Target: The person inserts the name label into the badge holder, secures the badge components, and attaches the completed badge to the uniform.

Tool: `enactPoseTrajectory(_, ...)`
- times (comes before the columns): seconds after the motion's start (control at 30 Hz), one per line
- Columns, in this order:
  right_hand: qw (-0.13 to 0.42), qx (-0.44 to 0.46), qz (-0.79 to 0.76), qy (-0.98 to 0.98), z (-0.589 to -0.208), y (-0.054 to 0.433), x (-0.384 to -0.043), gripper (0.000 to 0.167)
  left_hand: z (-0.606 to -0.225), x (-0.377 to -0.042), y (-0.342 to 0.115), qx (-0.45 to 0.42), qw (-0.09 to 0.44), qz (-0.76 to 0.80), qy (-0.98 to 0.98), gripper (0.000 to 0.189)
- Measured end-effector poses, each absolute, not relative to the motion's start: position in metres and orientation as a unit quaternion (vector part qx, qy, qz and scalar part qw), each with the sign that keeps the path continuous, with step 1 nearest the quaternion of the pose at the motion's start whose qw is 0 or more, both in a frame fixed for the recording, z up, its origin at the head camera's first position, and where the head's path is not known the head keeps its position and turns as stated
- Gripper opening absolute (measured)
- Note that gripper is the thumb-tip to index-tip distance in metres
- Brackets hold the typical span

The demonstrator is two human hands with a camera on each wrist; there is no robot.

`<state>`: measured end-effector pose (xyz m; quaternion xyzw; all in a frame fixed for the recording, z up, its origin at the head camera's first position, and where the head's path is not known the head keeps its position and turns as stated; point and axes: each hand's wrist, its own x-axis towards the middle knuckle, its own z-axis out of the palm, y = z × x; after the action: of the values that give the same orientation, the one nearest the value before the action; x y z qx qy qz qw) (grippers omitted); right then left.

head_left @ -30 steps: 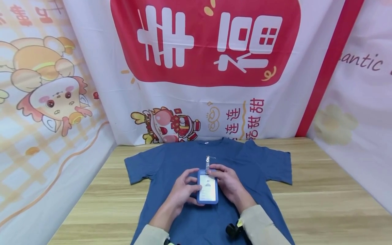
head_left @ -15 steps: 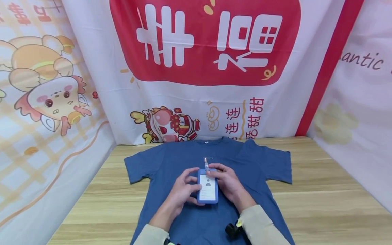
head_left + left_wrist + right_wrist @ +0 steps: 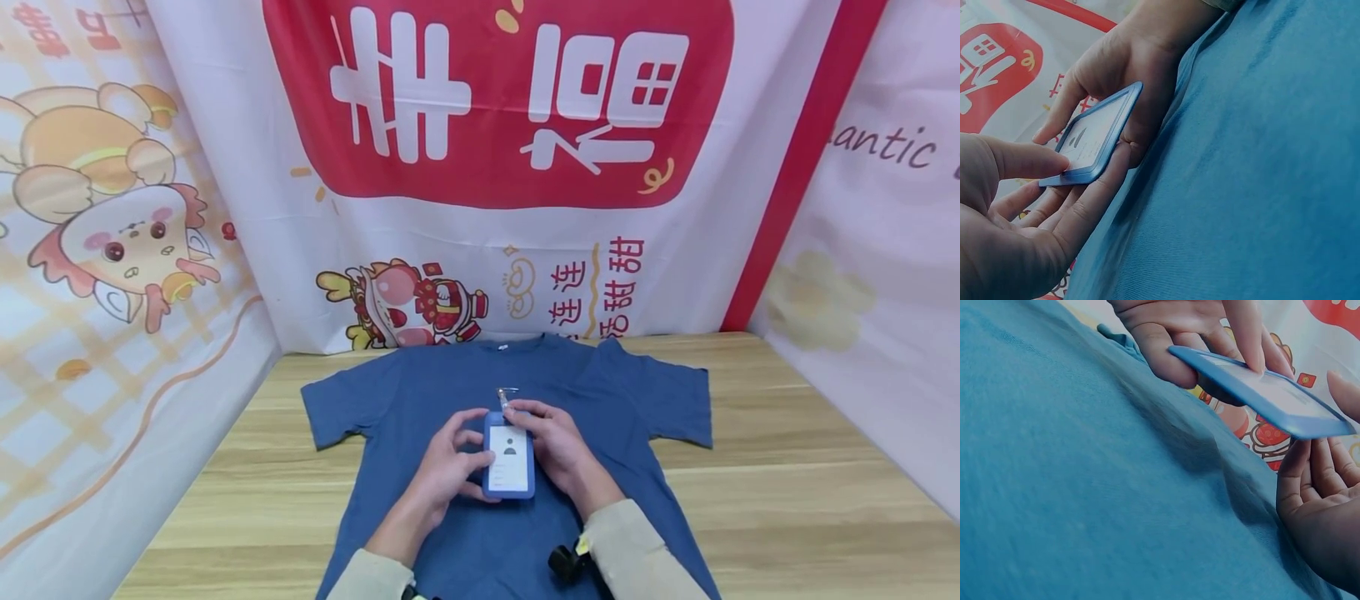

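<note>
A blue-framed ID badge holder (image 3: pixel 509 467) with a white card sits between both hands, above a blue T-shirt (image 3: pixel 420 392) spread on the table. My left hand (image 3: pixel 448 465) grips its left side; in the left wrist view the thumb presses the card face (image 3: pixel 1094 134) and the fingers support the back. At the badge's top right is my right hand (image 3: pixel 561 446), its thumb and index finger pinching the clear strap (image 3: pixel 503 402). The strap's metal clip end pokes out past those fingertips. From the right wrist view, other right-hand fingers (image 3: pixel 1322 472) curl beneath the badge.
Wood-grain tabletop (image 3: pixel 787 467) shows on both sides of the shirt. A printed cloth (image 3: pixel 420 229) hangs behind the far edge, with more cloth at left and right. A black wrist device (image 3: pixel 566 564) sits by the right sleeve.
The right thumb has slid up from the badge's top edge onto the strap. The strap and its clip have tilted left and sit slightly lower. The left hand keeps its grip.
</note>
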<state>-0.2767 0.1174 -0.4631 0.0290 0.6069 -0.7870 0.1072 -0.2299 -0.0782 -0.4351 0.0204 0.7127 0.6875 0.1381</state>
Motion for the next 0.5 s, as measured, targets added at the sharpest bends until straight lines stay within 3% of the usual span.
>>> enactPoseTrajectory(0.5, 0.058, 0.047, -0.781, 0.62, -0.4617, 0.1129, -0.2758, 0.031, -0.4326, -0.2354, -0.0784, 0.001, 0.121, 0.637, 0.762, 0.049)
